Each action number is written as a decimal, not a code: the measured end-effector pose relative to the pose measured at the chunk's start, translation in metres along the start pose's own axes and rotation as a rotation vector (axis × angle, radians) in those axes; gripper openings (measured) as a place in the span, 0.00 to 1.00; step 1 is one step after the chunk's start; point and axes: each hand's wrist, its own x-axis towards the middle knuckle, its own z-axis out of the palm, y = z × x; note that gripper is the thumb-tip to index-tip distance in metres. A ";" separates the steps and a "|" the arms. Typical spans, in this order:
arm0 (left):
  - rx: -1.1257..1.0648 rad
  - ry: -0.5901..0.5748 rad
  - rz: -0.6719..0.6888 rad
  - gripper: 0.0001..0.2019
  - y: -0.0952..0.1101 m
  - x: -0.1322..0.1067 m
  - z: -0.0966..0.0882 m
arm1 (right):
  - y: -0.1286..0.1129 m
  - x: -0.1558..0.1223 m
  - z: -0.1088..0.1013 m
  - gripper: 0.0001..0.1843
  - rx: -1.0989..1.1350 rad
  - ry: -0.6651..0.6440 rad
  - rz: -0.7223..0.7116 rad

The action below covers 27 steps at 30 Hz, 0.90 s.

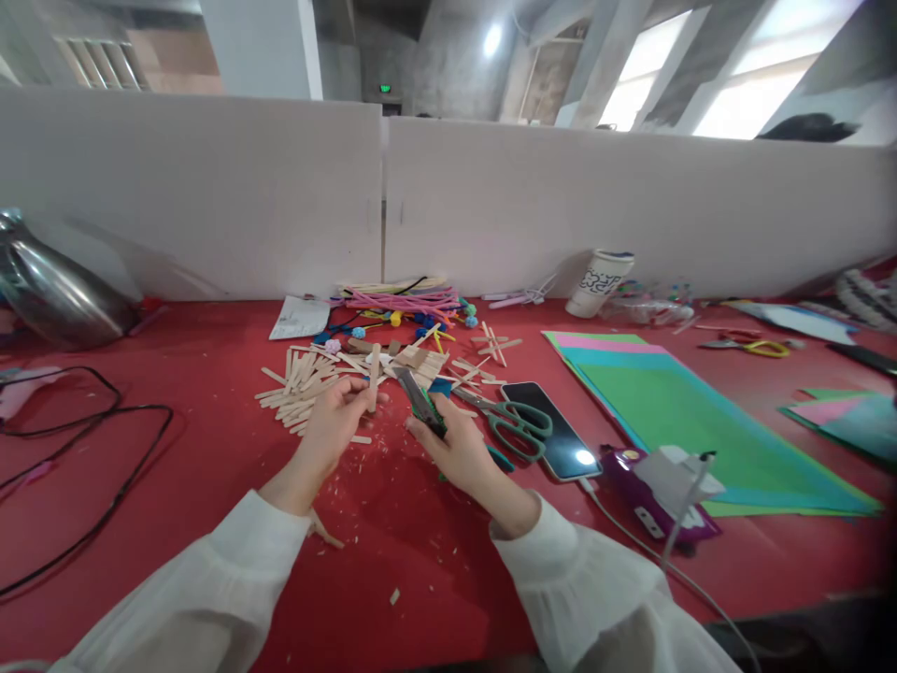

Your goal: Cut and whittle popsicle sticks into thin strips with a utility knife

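We see a stick (375,376) held up in the middle, over the red table (210,467), just far of the left hand (340,411). That hand is nearly closed, with its thumb and fingertips pinching the low end of the stick. Just to the right, we see a cutter (424,409) in the right hand (459,447), whose fingers are curled around the handle. The cutter's far end points up beside the stick, and we see a little gap between them. Small wood bits (394,595) are spilled on the near side. A big pile of sticks (298,385) lies far and left of the hands, and past it we find pink fuzzy stems (406,299) and a white note (300,318). Right of the right hand, green scissors (522,432) lie partly on a phone (571,453). Farther right we see colored paper (701,411) and a purple power box (641,500), with a white cup (600,282) at the far side. On the left are a shiny jug (60,285) and a black cord (150,408).
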 end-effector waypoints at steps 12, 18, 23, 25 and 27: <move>0.113 0.047 0.138 0.09 -0.012 -0.014 -0.004 | -0.002 -0.011 0.005 0.28 0.050 -0.104 -0.107; 0.120 0.094 0.145 0.10 -0.009 -0.017 0.001 | -0.005 -0.012 0.004 0.27 0.024 -0.113 -0.112; 0.118 0.107 0.176 0.09 -0.011 -0.018 0.000 | -0.004 -0.011 0.003 0.26 0.002 -0.120 -0.108; 0.130 0.109 0.182 0.09 -0.012 -0.018 0.000 | -0.005 -0.011 0.003 0.26 0.008 -0.125 -0.122; 0.154 0.117 0.181 0.08 -0.014 -0.018 -0.001 | -0.005 -0.012 0.003 0.27 0.006 -0.135 -0.123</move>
